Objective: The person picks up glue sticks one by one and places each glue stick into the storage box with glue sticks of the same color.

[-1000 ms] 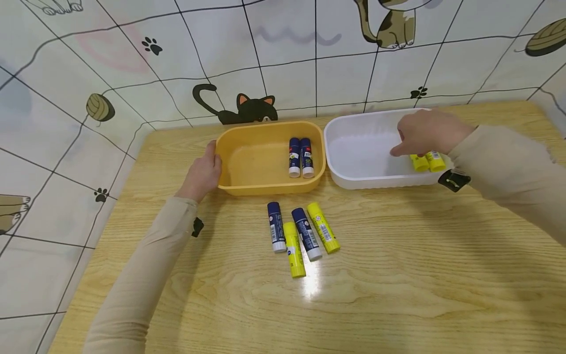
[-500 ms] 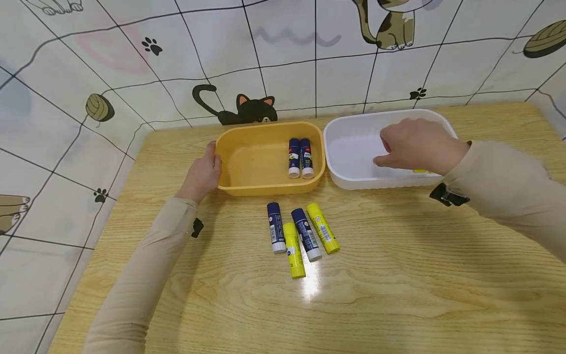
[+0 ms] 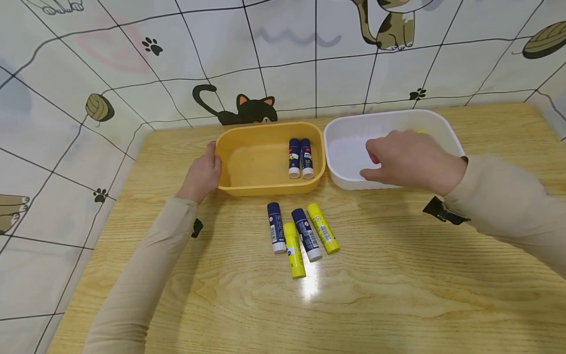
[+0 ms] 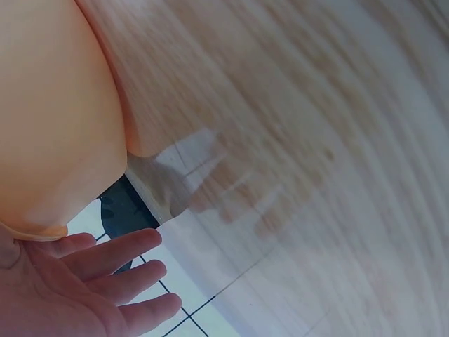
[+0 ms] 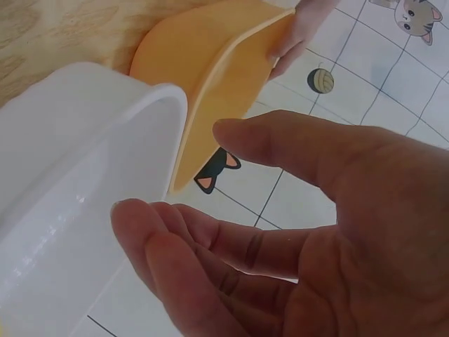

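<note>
My left hand (image 3: 201, 172) holds the left end of the orange basket (image 3: 269, 190), its outer fingers extended beside the wall in the left wrist view. Two blue glue sticks (image 3: 294, 157) stand side by side in that basket's right part. Over the front of the white basket (image 3: 349, 183) is my right hand (image 3: 409, 160), thumb and fingers apart with nothing between them in the right wrist view. It hides most of the yellow in that basket. On the table in front lie two blue sticks (image 3: 276, 227) (image 3: 306, 234) and two yellow ones (image 3: 294, 250) (image 3: 323, 228).
The wooden table (image 3: 376, 295) extends in front of both baskets. Behind them rises a white wall (image 3: 287, 83) with black grid lines and cat drawings. The two baskets stand end to end near the wall.
My right hand has moved left and toward the front edge of the white basket, away from the yellow sticks at its right end. My left hand stays in place.
</note>
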`<action>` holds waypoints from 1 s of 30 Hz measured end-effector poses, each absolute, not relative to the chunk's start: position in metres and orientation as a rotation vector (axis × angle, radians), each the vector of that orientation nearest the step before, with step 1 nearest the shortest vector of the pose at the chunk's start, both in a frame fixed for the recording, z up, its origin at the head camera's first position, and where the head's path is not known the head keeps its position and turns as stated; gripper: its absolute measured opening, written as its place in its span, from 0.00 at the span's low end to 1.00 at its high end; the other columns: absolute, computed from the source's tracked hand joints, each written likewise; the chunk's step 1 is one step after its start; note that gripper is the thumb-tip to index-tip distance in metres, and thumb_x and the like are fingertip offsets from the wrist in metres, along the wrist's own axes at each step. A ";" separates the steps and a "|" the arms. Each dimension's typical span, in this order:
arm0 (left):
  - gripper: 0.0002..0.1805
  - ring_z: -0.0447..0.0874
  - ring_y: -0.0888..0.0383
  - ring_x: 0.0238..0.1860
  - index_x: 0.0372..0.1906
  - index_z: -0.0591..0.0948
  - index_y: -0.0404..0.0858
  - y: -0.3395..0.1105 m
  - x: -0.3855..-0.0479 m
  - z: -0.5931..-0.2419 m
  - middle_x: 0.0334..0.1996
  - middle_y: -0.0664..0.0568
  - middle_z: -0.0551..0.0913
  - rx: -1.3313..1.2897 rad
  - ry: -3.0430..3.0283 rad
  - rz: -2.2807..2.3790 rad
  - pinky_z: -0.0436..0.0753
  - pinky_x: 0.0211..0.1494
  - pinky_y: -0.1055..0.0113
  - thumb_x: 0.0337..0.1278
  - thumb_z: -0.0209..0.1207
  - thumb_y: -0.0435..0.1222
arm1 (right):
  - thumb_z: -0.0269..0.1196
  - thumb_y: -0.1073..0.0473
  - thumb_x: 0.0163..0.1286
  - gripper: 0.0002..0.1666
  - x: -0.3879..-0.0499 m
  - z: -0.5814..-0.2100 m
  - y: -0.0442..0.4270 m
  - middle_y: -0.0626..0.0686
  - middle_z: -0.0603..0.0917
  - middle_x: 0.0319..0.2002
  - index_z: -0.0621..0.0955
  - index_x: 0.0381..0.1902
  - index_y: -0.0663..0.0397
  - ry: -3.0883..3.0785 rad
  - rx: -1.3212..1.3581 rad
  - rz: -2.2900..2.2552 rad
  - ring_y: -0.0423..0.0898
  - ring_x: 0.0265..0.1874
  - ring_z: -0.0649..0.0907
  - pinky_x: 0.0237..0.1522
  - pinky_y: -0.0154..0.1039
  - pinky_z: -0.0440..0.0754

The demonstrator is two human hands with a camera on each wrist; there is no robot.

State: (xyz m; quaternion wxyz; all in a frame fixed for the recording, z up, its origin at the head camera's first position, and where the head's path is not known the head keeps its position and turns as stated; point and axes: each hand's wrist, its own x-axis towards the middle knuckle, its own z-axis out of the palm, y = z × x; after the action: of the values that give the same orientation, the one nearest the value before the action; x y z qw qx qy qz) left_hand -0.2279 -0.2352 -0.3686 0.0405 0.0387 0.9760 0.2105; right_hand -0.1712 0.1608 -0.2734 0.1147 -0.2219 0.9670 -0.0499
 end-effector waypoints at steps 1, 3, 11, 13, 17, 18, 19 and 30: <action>0.27 0.77 0.34 0.46 0.73 0.51 0.30 -0.235 -0.228 -0.369 0.53 0.24 0.74 0.121 2.991 0.644 0.71 0.55 0.43 0.75 0.31 0.38 | 0.64 0.50 0.62 0.14 -0.170 -0.274 0.160 0.49 0.74 0.18 0.76 0.28 0.54 2.836 -0.650 -0.149 0.49 0.16 0.73 0.18 0.44 0.70; 0.27 0.76 0.33 0.49 0.73 0.51 0.30 -0.235 -0.227 -0.369 0.55 0.24 0.73 0.123 2.997 0.639 0.70 0.57 0.43 0.75 0.31 0.37 | 0.64 0.50 0.62 0.14 -0.167 -0.274 0.159 0.49 0.74 0.18 0.76 0.28 0.54 2.842 -0.639 -0.147 0.49 0.16 0.73 0.17 0.44 0.69; 0.27 0.72 0.31 0.55 0.71 0.53 0.28 -0.234 -0.225 -0.367 0.56 0.23 0.70 0.159 3.031 0.613 0.67 0.60 0.43 0.74 0.33 0.36 | 0.66 0.50 0.62 0.15 -0.160 -0.281 0.154 0.49 0.74 0.18 0.75 0.27 0.54 2.827 -0.681 -0.202 0.49 0.16 0.72 0.16 0.43 0.69; 0.27 0.71 0.32 0.56 0.71 0.53 0.27 -0.234 -0.225 -0.367 0.57 0.23 0.70 0.161 3.030 0.622 0.67 0.60 0.43 0.74 0.33 0.36 | 0.65 0.50 0.62 0.15 -0.158 -0.282 0.152 0.49 0.73 0.17 0.74 0.27 0.54 2.823 -0.685 -0.199 0.48 0.16 0.72 0.16 0.42 0.69; 0.27 0.69 0.32 0.58 0.71 0.54 0.27 -0.235 -0.225 -0.369 0.60 0.24 0.68 0.159 3.036 0.644 0.66 0.62 0.43 0.74 0.34 0.36 | 0.64 0.51 0.62 0.14 -0.154 -0.283 0.148 0.49 0.73 0.16 0.74 0.27 0.54 2.794 -0.685 -0.192 0.48 0.15 0.71 0.17 0.41 0.68; 0.27 0.69 0.32 0.58 0.71 0.54 0.27 -0.235 -0.225 -0.369 0.60 0.24 0.67 0.161 3.038 0.651 0.66 0.62 0.43 0.74 0.34 0.36 | 0.64 0.52 0.62 0.13 -0.153 -0.284 0.147 0.49 0.73 0.16 0.75 0.27 0.54 2.794 -0.690 -0.193 0.48 0.15 0.71 0.17 0.41 0.68; 0.26 0.70 0.32 0.58 0.71 0.55 0.27 -0.235 -0.225 -0.369 0.60 0.25 0.68 0.164 3.043 0.653 0.66 0.62 0.43 0.74 0.34 0.36 | 0.64 0.52 0.62 0.13 -0.153 -0.285 0.146 0.49 0.73 0.17 0.75 0.28 0.54 2.787 -0.698 -0.192 0.48 0.15 0.71 0.18 0.40 0.68; 0.26 0.72 0.32 0.55 0.69 0.56 0.25 -0.236 -0.224 -0.371 0.57 0.25 0.70 0.184 3.063 0.671 0.68 0.59 0.42 0.74 0.35 0.35 | 0.64 0.51 0.62 0.14 -0.148 -0.296 0.134 0.49 0.74 0.19 0.77 0.32 0.56 2.696 -0.668 -0.184 0.47 0.17 0.73 0.18 0.39 0.68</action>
State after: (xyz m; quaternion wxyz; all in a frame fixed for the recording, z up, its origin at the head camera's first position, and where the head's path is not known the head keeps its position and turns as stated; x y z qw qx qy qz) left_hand -0.2241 -0.2360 -0.3711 0.0004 0.0586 0.9752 0.2136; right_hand -0.1478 0.1336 -0.2959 0.1780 -0.2362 0.9530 -0.0649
